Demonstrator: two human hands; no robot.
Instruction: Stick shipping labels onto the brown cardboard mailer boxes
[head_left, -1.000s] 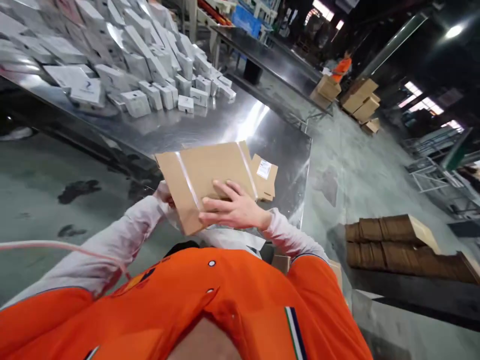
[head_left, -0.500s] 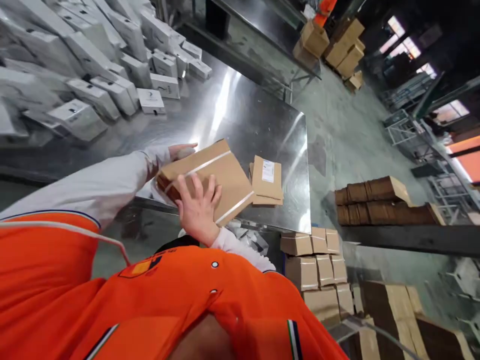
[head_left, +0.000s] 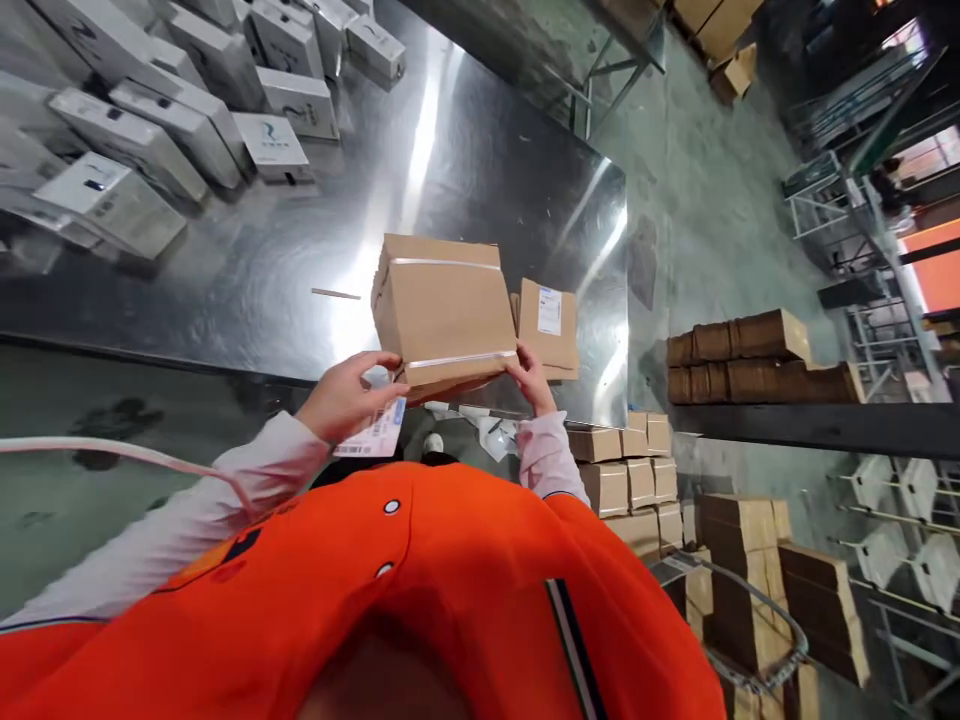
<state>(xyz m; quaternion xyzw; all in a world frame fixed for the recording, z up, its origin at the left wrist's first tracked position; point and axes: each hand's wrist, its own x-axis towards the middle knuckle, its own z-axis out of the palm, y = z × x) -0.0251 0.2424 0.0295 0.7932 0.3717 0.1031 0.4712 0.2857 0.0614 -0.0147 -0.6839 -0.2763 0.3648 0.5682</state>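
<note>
A brown cardboard box (head_left: 444, 308) bound with two clear tape strips rests at the near edge of the steel table (head_left: 480, 170). My right hand (head_left: 531, 375) grips its near right corner. At the near left corner, my left hand (head_left: 346, 393) is closed on a white printed label (head_left: 375, 435) and touches the box's edge. A smaller flat cardboard box (head_left: 549, 327) with a white sticker lies just right of the big one.
Many white retail boxes (head_left: 150, 130) are piled on the table's left and far side. Stacked small cartons (head_left: 626, 475) stand on the floor to my right, beside bundles of flat cardboard (head_left: 757, 360). Metal racks (head_left: 862, 220) line the far right.
The box has been turned and set square at the table edge. My right hand went from its top to its near right corner; my left came off the far side and now holds a label.
</note>
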